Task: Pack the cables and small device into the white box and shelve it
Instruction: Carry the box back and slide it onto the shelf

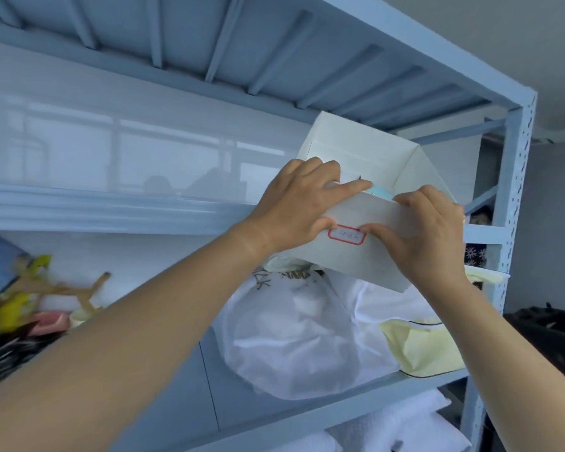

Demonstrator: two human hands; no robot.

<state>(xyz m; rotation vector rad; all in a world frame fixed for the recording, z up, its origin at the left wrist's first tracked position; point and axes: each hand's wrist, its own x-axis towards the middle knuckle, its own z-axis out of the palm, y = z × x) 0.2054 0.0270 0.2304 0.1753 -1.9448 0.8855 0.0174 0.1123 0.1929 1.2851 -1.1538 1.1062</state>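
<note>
White box [369, 148]: middle right of the frame, open-topped and tilted, its far end raised into the gap above the upper shelf [111, 212], its near lower corner hanging in front of that shelf's edge; whether it rests on the shelf cannot be told.
Label [346, 235]: red-bordered, on the box's near wall, writing unreadable.
Left hand [302, 203]: fingers curled over the near rim, thumb on the wall at the label's left end, gripping the box.
Right hand [428, 230]: fingers hooked over the same rim, thumb at the label's right end, gripping too.
Inside the box: a pale blue thing [377, 192] peeks up behind the near wall; the rest is hidden.
Rack post [516, 190]: light blue, perforated, right edge.
Lower shelf: a white bag [307, 340] at centre, a pale yellow bag [424, 345] beside it, blurred yellow-green clutter [17, 308] far left.
</note>
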